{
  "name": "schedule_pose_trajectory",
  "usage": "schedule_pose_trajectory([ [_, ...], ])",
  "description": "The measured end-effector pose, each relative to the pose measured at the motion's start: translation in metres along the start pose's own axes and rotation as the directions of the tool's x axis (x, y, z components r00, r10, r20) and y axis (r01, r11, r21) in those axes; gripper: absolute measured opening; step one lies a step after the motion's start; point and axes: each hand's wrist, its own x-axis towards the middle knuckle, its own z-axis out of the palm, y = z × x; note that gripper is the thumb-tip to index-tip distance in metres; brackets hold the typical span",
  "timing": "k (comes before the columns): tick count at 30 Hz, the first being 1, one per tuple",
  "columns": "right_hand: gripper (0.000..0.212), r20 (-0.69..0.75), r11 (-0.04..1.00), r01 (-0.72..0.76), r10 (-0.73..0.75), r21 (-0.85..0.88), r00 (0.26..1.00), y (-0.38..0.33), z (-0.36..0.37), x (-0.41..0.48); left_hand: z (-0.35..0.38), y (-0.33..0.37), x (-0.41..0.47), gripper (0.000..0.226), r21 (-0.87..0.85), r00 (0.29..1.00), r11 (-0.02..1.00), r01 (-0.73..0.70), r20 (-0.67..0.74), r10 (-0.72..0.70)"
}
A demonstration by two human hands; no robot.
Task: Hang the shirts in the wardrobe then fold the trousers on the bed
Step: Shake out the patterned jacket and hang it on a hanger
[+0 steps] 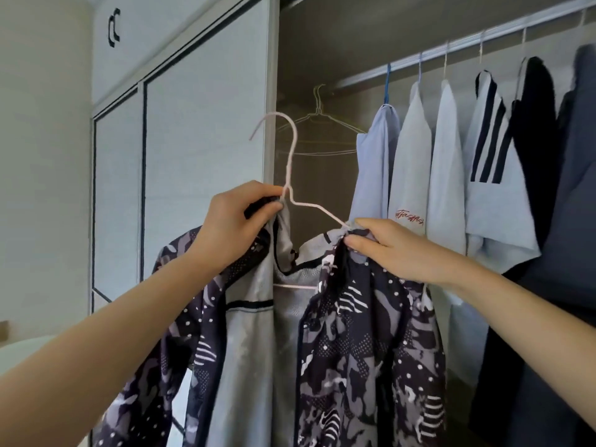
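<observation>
Head view: the wardrobe (322,43) stands open, its sliding door (206,124) pushed left. The door's edge runs just behind the pink wire hanger (289,169). On the rail (451,46) there's free room between the door edge and the first pale blue shirt (374,162), with only empty wire hangers (317,114) in it. Right of that, the hung shirts (448,175) are packed close, light ones then dark.

The patterned shirt (354,350) is in front of that gap, below the rail, held up in the air. The hanger's hook points up with its tip curling left, not on the rail. Its long axis runs left to right, the right arm sloping down. The shirt hangs straight down with its front open and pale lining showing.

Left hand (238,217): fingers pinch the hanger neck together with the collar. Right hand (396,250): fingers pinch the shirt fabric at the end of the hanger's right arm.

Pale wall at left.
</observation>
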Motion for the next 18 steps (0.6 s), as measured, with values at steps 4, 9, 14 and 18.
schedule_pose_trajectory([
  [4, 0.018, -0.107, 0.999, -0.017, 0.021, 0.035, 0.994, 0.003, 0.004, 0.003, 0.003, 0.004, 0.003, 0.036, 0.135, 0.984, 0.990, 0.028, 0.172, -0.052],
  [9, 0.018, -0.219, 0.994, -0.057, 0.077, 0.093, 0.973, 0.018, -0.006, -0.012, -0.012, -0.015, -0.004, 0.043, 0.350, 0.967, 0.933, 0.087, 0.196, -0.163],
  [14, 0.022, -0.275, 0.994, -0.105, 0.107, 0.021, 0.956, 0.026, -0.014, -0.026, -0.027, -0.034, -0.011, 0.026, 0.389, 0.951, 0.883, 0.263, 0.050, -0.305],
  [18, 0.021, -0.107, 0.945, -0.093, 0.062, -0.315, 0.992, 0.028, -0.018, -0.029, -0.029, -0.037, -0.010, 0.024, 0.431, 0.937, 0.862, 0.266, 0.092, -0.336],
])
